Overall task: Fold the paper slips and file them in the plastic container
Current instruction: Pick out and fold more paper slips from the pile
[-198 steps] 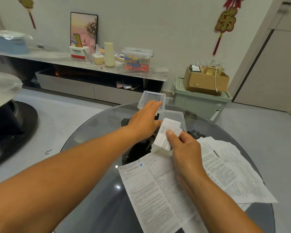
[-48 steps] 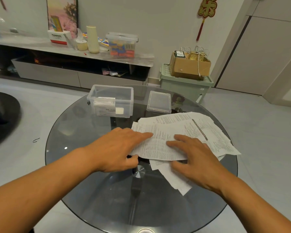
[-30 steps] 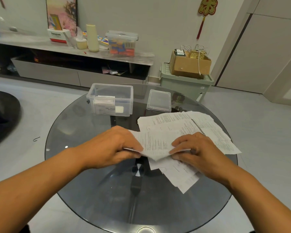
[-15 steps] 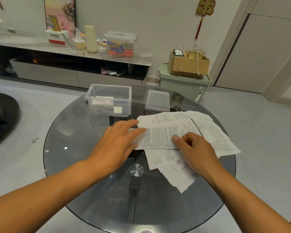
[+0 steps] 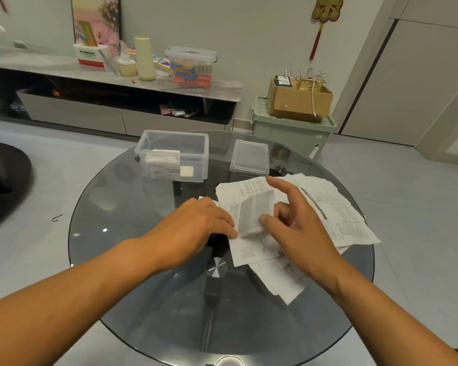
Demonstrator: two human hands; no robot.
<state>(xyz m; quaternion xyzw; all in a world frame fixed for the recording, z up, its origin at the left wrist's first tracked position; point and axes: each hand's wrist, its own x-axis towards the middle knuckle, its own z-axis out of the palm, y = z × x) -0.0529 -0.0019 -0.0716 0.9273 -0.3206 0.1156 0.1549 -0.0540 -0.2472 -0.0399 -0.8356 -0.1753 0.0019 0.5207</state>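
A: Labels first. What's readable?

B: "Panasonic" on white-and-red box [image 5: 90, 54] on the shelf [image 5: 64, 71]. Red wall ornament [image 5: 325, 11] has one gold character, can't make it out. Print on the paper slips is too small to read.

A: Slip in work?

B: White paper slip [image 5: 253, 210], dense black print, one flap folded up and standing off the stack. My right hand [image 5: 294, 228] pinches that flap at its lower corner with thumb and curled fingers, index finger stretched out over the sheets. My left hand [image 5: 196, 228] lies flat, fingertips [image 5: 232, 232] pressing the slip's left edge down. Hands close together, both on the same slip.

A: Location?

B: On top of loose pile of slips [image 5: 336, 215], right half of round glass table [image 5: 143, 286].

A: Container?

B: Clear plastic container [image 5: 193, 143] at the far side of the table, open, folded slips [image 5: 163, 165] standing inside against the near wall. Its lid [image 5: 250, 158] lies just beside it to the right, near the pile's far edge.
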